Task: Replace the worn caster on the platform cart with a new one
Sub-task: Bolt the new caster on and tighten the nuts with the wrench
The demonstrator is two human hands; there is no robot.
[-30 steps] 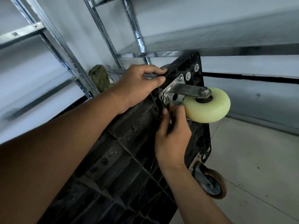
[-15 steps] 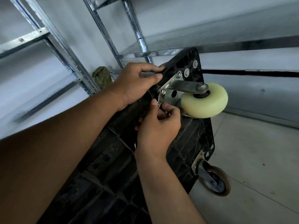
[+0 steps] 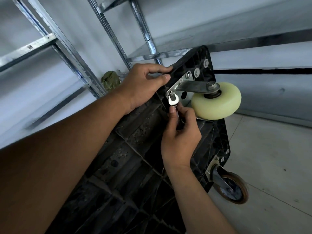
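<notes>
Beside the shelves (image 3: pixel 145 31), left hand (image 3: pixel 141 86) gripping the cart (image 3: pixel 135 149), seat the wrench (image 3: pixel 173 102) your right hand (image 3: pixel 180 141) grips fully on the nut (image 3: pixel 171 94) before turning.

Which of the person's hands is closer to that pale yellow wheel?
Right. The right hand sits just beside and below the wheel, its fingers holding a wrench. The left hand is farther away, gripping the upper edge of the cart.
</notes>
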